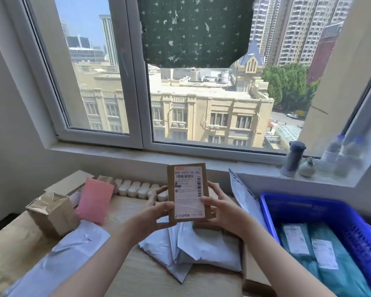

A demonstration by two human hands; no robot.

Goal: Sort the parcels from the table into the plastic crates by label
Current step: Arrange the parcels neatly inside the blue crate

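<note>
Two-handed pinch on flat rectangular cardboard parcel [188,192], upright, glossy white label [185,203] facing; left hand [156,213], right hand [219,211] at its side edges.

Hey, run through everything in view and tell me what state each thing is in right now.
Cardboard parcel: held upright off the table, label facing the camera.
Left hand: grips the parcel's left edge.
Right hand: grips the parcel's right edge.
Blue crate: holds teal mailers, labels up.
Pink mailer: propped at a tilt.
Brown box: top flaps crumpled.
Grey mailers: lying overlapped on the table.
Flask: upright, lid on.
</note>
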